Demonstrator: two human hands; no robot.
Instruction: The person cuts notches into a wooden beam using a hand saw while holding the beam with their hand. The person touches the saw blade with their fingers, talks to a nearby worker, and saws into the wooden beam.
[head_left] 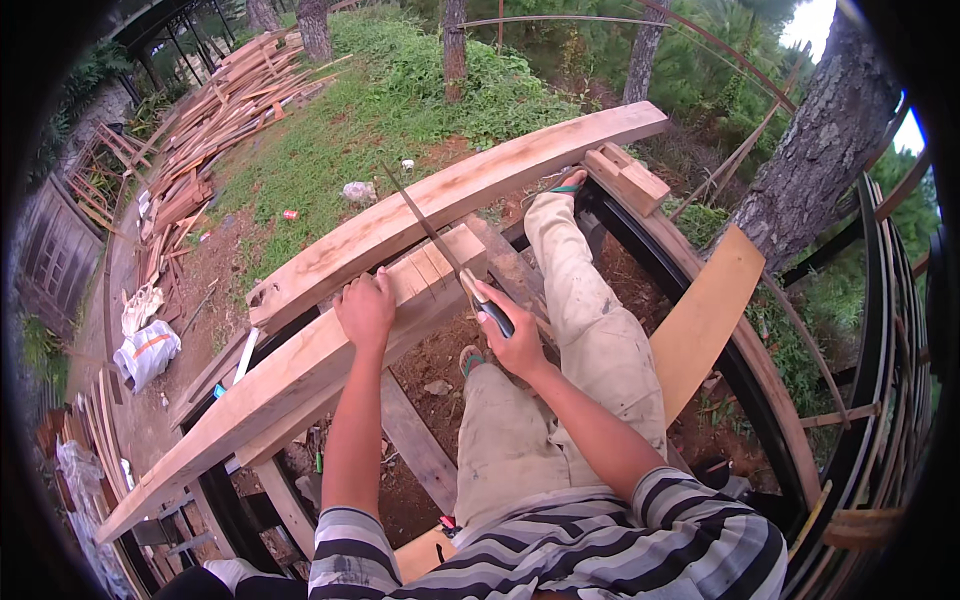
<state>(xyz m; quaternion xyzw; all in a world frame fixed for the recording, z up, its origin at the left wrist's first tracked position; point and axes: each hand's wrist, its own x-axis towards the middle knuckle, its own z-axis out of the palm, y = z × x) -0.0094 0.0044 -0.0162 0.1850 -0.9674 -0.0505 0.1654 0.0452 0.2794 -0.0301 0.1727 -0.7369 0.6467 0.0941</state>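
Note:
A long pale wooden beam (262, 378) lies across black metal rails in front of me, its squared end near the middle of the view. Close to that end, several thin parallel saw cuts run across its top face. My left hand (365, 308) grips the beam from above with bent fingers, to the left of the cuts. In my right hand (514, 340), closed around its dark handle, is a handsaw (430, 232). The narrow blade slants up and away over the beam, right of the cuts. Whether its teeth sit in a cut I cannot tell.
Behind it lies a second thick beam (460, 185). A small wood block (628, 178) sits by my foot on the far rail, and a curved tan board (708, 320) leans at right. A timber pile (215, 115) and a white sack (147, 352) lie at left.

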